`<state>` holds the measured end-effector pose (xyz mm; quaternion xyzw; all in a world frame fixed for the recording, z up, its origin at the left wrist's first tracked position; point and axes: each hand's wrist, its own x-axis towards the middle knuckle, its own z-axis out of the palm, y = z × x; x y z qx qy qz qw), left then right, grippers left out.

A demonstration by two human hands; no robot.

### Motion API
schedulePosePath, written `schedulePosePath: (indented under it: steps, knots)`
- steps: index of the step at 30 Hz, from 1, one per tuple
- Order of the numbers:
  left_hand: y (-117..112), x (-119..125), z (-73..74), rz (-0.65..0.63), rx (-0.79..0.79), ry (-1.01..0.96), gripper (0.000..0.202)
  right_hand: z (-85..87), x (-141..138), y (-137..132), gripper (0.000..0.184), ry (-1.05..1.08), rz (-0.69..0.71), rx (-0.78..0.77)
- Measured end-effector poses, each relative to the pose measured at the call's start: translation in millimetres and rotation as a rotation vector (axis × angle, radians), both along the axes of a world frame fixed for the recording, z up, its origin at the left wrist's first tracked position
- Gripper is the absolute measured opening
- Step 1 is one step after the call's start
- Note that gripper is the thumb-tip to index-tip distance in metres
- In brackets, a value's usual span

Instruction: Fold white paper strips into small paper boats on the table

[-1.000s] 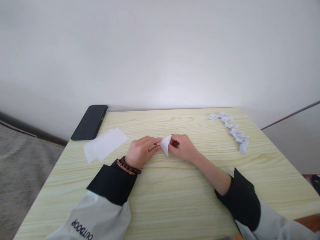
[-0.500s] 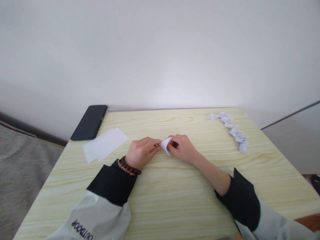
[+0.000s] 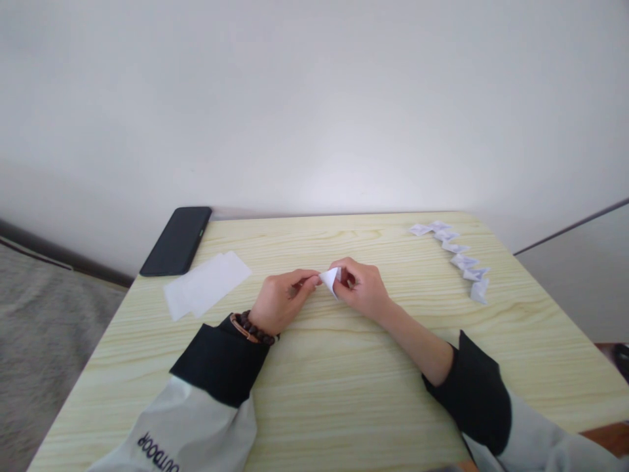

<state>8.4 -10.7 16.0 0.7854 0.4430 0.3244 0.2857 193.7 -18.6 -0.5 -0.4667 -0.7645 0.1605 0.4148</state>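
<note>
At our far left, a dark phone (image 3: 175, 241) lies flat at the table's back corner, its long side slanting from the wall (image 3: 314, 105) towards us. Just beside it, nearer to us, we see overlapping white sheets (image 3: 211, 285), their long sides slanting up to the right. Next comes our left hand (image 3: 281, 303), with a beaded bracelet (image 3: 255, 330) at the wrist. Its thumb and forefinger are nearly together, pinching the left tip of a small folded paper (image 3: 329, 280).

That paper is between our two hands, near the middle of the table (image 3: 344, 400); whether it touches the top we cannot tell. Its narrow tip points left, it widens rightwards, and a lower corner points down towards us. The longest edge in sight slopes from the left tip to that corner; we cannot be sure of the whole long axis, because fingers cover the right side. There our right hand (image 3: 362, 288) grips it between curled fingers and thumb, closed around the paper. Well apart on the right, a zigzag row of folded pieces (image 3: 462, 261) runs from near the back edge towards us.
</note>
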Motion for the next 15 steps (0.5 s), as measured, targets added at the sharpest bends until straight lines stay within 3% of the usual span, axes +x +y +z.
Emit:
schedulePosePath:
  steps: [8, 11, 15]
  knots:
    - [-2, 6, 6.1, -0.011, -0.485, -0.251, 0.050, -1.4, -2, 1, 0.009, -0.082, -0.020, 0.202]
    - [-1, 7, 8.5, -0.035, -0.567, -0.299, 0.052, -0.6, -3, 0, 0.012, -0.129, -0.019, 0.246]
    - [1, 8, 11.8, 0.027, -0.600, -0.359, 0.048, -0.8, -2, -2, 0.008, -0.132, -0.001, 0.264]
